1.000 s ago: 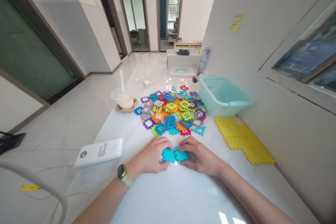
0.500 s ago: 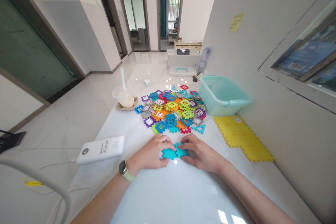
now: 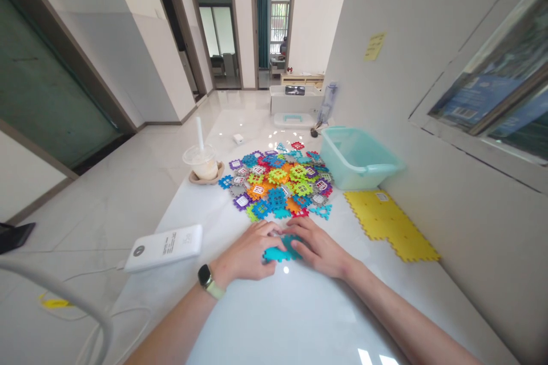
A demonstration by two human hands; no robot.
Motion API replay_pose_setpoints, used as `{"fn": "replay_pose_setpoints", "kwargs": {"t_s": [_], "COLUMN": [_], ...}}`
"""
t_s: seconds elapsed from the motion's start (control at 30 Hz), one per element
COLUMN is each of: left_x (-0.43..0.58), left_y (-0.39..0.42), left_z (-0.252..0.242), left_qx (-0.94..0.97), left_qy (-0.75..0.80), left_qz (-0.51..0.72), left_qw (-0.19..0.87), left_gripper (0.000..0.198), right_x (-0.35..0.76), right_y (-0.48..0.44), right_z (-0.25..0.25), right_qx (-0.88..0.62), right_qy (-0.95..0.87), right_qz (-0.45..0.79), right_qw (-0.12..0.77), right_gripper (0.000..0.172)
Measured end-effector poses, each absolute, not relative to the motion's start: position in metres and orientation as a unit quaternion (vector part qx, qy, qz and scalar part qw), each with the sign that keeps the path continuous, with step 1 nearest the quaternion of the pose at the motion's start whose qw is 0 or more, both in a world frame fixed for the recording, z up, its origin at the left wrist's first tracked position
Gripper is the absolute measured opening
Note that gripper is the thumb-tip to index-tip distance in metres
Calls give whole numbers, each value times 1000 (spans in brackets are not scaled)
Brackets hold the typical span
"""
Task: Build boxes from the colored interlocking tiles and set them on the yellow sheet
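Both hands rest on the white table [image 3: 299, 319] and grip joined teal interlocking tiles [image 3: 278, 252] between them. My left hand [image 3: 248, 251], with a watch on its wrist, curls its fingers over the left tile. From the right, my right hand [image 3: 317, 248] closes its fingers on the other tile and partly covers it. Just beyond the hands lies a pile of many coloured interlocking tiles [image 3: 280, 185].
A teal plastic bin [image 3: 357, 157] stands at the right by the wall, with a yellow tile mat [image 3: 389, 222] in front of it. A white power bank [image 3: 165, 246] lies at the left. A lidded drink cup with a straw [image 3: 201, 159] stands behind it. White boxes sit at the table's far end.
The two teal tiles have been pushed closer together and my right hand now covers more of them. The view has shifted slightly.
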State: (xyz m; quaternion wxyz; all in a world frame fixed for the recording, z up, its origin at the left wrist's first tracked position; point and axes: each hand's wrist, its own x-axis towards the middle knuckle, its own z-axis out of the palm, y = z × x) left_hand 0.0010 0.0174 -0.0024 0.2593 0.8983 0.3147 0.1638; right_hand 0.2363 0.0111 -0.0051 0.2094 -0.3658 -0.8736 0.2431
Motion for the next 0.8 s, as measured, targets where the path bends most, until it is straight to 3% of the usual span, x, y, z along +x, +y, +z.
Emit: {"fn": "replay_pose_setpoints", "kwargs": {"t_s": [0.17,0.33,0.47,0.63,0.8], "left_x": [0,-2,-2,-2,-3], "left_y": [18,19,17,16,17], "left_z": [-6,-7,-3,-1,-2], "left_qx": [892,891,892,893,886], "left_qy": [311,302,306,325,361], "left_qz": [180,179,159,156,158], "left_qw": [274,287,292,268,246], "left_gripper": [11,31,47,41,38], "right_x": [223,232,245,251,251], "right_y": [20,17,18,18,14], "right_z": [-13,-12,-13,-9,-1], "right_qx": [-393,-394,-398,-386,-443], "right_qy": [-883,-877,-874,-873,-793], "right_qz": [179,184,191,201,294], "right_qw": [185,202,203,220,299], "right_gripper": [39,33,12,16,20]}}
